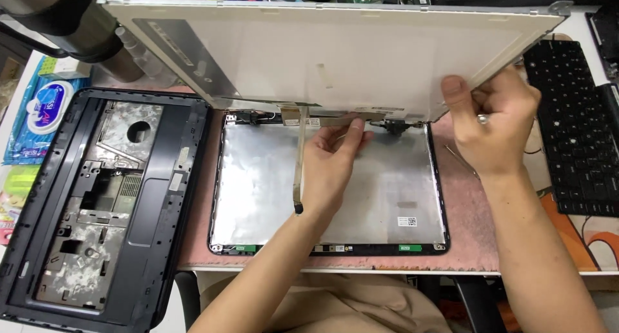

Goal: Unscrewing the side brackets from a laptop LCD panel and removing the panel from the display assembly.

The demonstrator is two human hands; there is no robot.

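Right hand (496, 123) pinches the lower right edge of the pale screen panel (342, 56), tipped up off the foil-lined back cover (258, 178), while the left hand (332, 162) has fingers closed on the strip along its bottom edge. Panel looks freed already, though its flat cable (298, 165) hangs attached, so unplugging seems left; bare palmrest shell (103, 204) sits off to the left on the pink mat (464, 243).

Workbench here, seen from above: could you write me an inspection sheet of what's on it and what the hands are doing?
Surface: pink mat on a white table.
Job's things: screen panel tilted up over the open lid shell.
Clutter: laptop base frame at left, wipes packet, black keyboard at right.
Grippers: left hand at the panel's lower edge; right hand grips its right corner.
Cables: flat ribbon cable hanging from the panel.
Surroundings: dark cylinder top left; tools along the back, unclear.
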